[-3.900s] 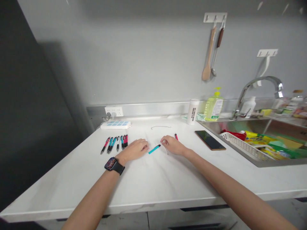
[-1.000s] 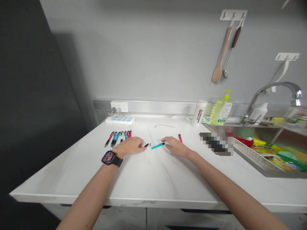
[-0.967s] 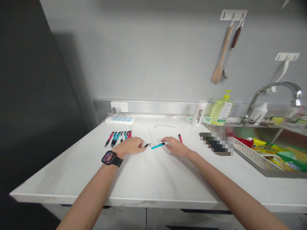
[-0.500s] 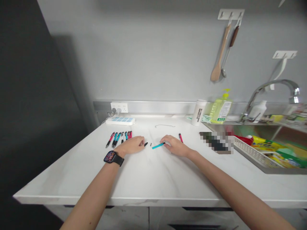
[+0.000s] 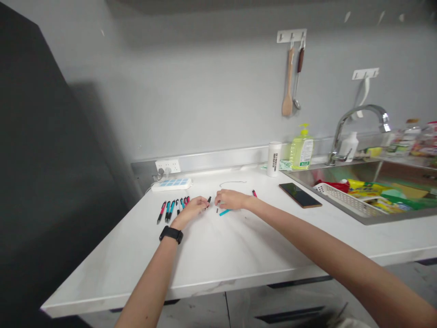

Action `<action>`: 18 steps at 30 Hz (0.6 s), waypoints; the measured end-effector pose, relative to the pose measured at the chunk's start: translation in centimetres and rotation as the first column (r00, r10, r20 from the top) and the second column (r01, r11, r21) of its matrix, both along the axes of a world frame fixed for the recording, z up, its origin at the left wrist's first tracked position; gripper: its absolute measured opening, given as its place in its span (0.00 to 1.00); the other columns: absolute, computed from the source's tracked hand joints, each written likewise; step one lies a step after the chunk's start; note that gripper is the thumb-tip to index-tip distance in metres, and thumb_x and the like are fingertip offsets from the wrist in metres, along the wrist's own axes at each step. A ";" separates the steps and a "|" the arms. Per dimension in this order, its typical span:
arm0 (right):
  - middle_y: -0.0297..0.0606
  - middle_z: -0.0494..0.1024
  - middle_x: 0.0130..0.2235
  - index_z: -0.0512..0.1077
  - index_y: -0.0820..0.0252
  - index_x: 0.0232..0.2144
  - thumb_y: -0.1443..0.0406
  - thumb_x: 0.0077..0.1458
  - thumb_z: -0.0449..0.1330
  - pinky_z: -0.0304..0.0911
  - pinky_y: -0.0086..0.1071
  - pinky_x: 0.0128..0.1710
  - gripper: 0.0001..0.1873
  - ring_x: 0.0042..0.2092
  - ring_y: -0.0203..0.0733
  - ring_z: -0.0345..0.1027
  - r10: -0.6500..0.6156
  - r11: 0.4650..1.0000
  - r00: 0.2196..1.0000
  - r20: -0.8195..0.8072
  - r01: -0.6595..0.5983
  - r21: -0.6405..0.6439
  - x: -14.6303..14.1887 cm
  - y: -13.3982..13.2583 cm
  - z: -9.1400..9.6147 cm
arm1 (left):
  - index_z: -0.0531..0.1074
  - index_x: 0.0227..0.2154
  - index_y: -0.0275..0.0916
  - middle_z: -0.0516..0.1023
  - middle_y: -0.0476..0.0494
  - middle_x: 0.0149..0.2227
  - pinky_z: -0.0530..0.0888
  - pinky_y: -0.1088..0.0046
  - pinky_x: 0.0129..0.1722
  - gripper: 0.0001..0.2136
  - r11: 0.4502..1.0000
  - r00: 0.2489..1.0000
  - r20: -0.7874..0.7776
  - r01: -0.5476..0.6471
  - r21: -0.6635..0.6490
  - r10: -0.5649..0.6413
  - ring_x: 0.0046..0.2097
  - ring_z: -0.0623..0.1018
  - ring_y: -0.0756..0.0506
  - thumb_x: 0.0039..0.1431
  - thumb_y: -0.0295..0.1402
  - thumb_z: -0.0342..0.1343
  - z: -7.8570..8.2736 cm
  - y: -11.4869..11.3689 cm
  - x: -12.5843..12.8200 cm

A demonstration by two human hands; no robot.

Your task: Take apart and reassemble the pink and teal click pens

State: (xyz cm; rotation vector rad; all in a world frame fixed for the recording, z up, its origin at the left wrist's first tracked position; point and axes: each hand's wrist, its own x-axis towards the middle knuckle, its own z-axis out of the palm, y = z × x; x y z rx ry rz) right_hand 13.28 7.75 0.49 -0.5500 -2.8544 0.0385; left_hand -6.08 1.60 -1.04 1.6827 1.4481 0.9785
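My left hand [image 5: 193, 208], with a black watch on its wrist, rests on the white counter [image 5: 218, 246] and pinches a small black pen part [image 5: 209, 199] between its fingertips. My right hand [image 5: 231, 199] reaches across, knuckles up, fingers curled over the counter right beside that part. A teal pen barrel [image 5: 225, 212] lies just under and in front of the right hand. A tiny dark piece [image 5: 217, 210] lies left of the barrel. A row of several pink, teal and black pens [image 5: 172, 207] lies left of my left hand. One pink pen [image 5: 254, 193] lies behind my right wrist.
A phone [image 5: 299, 195] lies near the sink [image 5: 368, 191], which holds a white basket and packets. A white cup [image 5: 274, 158], soap bottle [image 5: 302, 151], power strip [image 5: 170, 184] and a thin wire [image 5: 232, 182] sit at the back. Dark wall at left.
The head moved back and left. My left hand lifted the small black part off the counter. My right hand moved left, past the teal barrel, close to the left fingertips.
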 end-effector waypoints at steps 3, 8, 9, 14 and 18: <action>0.39 0.76 0.35 0.76 0.62 0.33 0.74 0.46 0.59 0.61 0.28 0.37 0.10 0.35 0.38 0.68 0.041 0.989 0.997 0.067 -0.031 -0.144 -1.2 0.8 0.1 | 0.68 0.29 0.34 0.72 0.47 0.28 0.63 0.78 0.27 0.11 0.999 0.980 0.195 -0.020 -0.039 0.027 0.29 0.70 0.52 0.44 0.37 0.57 0.1 -0.1 -0.2; 0.37 0.75 0.32 0.76 0.63 0.29 0.76 0.46 0.57 0.61 0.25 0.34 0.09 0.31 0.34 0.67 0.039 0.967 0.997 -0.060 -0.053 -0.249 -1.7 0.8 -0.9 | 0.70 0.29 0.34 0.72 0.49 0.26 0.62 0.79 0.25 0.14 0.994 0.913 0.405 -0.015 -0.113 0.059 0.27 0.70 0.53 0.40 0.37 0.63 -0.1 -0.1 -0.7; 0.38 0.75 0.32 0.76 0.63 0.29 0.76 0.47 0.57 0.61 0.26 0.34 0.09 0.31 0.34 0.67 0.018 0.970 0.996 -0.087 -0.038 -0.239 -1.5 0.7 -1.1 | 0.70 0.29 0.34 0.72 0.48 0.26 0.62 0.79 0.25 0.14 0.991 0.895 0.443 0.000 -0.131 0.058 0.28 0.71 0.53 0.40 0.36 0.64 -0.1 -0.1 -0.8; 0.37 0.75 0.31 0.74 0.63 0.30 0.72 0.49 0.56 0.60 0.28 0.35 0.07 0.32 0.36 0.66 -0.138 0.966 0.942 -0.306 0.060 -0.250 0.5 -0.3 -1.7 | 0.72 0.31 0.34 0.75 0.46 0.29 0.68 0.79 0.28 0.10 0.966 0.810 0.578 0.060 -0.252 0.101 0.31 0.74 0.53 0.43 0.27 0.64 0.0 -0.3 -0.2; 0.36 0.74 0.28 0.71 0.62 0.28 0.66 0.48 0.59 0.62 0.29 0.32 0.04 0.30 0.35 0.68 -0.351 0.864 0.769 -0.534 0.047 -0.501 2.1 -1.0 -2.4 | 0.73 0.33 0.33 0.77 0.44 0.30 0.71 0.78 0.34 0.10 0.947 0.796 0.590 0.067 -0.314 0.139 0.32 0.75 0.52 0.44 0.21 0.62 0.2 -0.5 0.4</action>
